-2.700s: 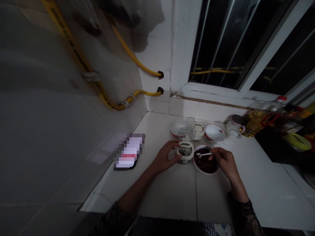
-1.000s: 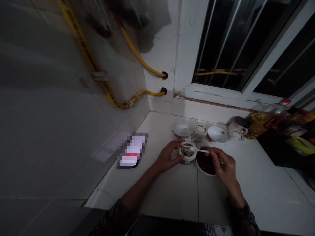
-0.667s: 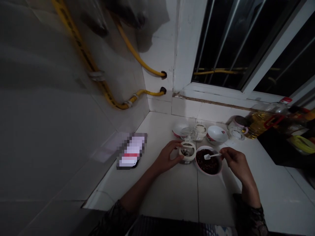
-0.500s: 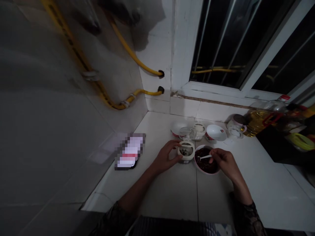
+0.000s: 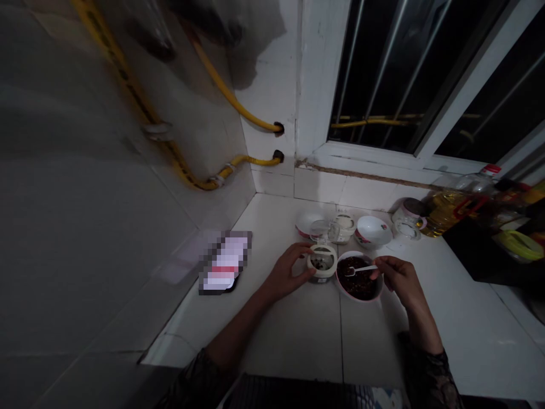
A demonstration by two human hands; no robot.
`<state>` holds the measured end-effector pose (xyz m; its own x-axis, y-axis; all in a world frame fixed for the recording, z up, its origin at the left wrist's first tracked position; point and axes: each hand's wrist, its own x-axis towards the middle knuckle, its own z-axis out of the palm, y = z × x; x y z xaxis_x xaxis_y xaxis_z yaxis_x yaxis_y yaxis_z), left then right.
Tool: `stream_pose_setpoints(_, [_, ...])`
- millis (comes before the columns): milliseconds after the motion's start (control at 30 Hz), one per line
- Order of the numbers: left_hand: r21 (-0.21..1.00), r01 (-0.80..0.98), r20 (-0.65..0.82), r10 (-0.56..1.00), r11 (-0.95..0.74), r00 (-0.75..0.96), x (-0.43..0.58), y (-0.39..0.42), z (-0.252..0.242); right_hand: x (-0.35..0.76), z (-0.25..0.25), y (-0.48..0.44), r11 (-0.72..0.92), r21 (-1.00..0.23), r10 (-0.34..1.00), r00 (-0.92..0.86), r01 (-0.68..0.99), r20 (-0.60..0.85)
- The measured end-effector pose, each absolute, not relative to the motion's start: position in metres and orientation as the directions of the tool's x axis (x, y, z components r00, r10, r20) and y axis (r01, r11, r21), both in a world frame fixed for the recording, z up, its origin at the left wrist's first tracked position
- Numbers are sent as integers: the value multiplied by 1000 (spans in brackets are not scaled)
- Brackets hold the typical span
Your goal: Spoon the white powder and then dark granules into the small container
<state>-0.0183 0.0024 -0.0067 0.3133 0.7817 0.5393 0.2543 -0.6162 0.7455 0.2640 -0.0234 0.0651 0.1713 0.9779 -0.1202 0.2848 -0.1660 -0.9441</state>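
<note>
My left hand (image 5: pixel 293 271) grips the left side of a small seasoning jar (image 5: pixel 322 272), thumb at its front and fingers behind. The jar's clear lid (image 5: pixel 324 232) is flipped back, and a few dark bits lie inside. Just right of the jar stands a bowl (image 5: pixel 360 297) of dark red, chunky sauce (image 5: pixel 361 284). Between thumb and fingers of my right hand (image 5: pixel 395 277) is a small white spoon (image 5: pixel 364 268), its head over the sauce. Whether the spoon touches the sauce I cannot tell.
Behind the jar are a white bowl (image 5: pixel 373 230), a second seasoning jar (image 5: pixel 344 227) and another bowl (image 5: pixel 304 222). A lidded jar (image 5: pixel 411 213) and an oil bottle (image 5: pixel 440 211) stand back right, near a black box (image 5: pixel 477 250). A phone (image 5: pixel 227 264) lies left.
My right hand has shifted right and slightly toward me, carrying the spoon with it. The spoon's head is now nearer the middle of the bowl. My left hand and the jar stay put.
</note>
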Motion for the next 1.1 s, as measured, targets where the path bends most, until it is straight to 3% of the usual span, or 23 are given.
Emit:
stream_pose_setpoints(800, [761, 253, 525, 796, -598, 301, -17, 3, -8, 272, 55, -20, -140, -969, 986, 118, 204, -118])
stream_pose_setpoints(967, [758, 248, 534, 793, -603, 293, -17, 3, -9, 266, 61, -20, -67, -986, 986, 159, 151, -42])
stream_pose_setpoints(1100, [761, 245, 538, 795, -601, 280, -16, 3, -10, 245, 66, -26, 60, -975, 976, 194, 213, 102])
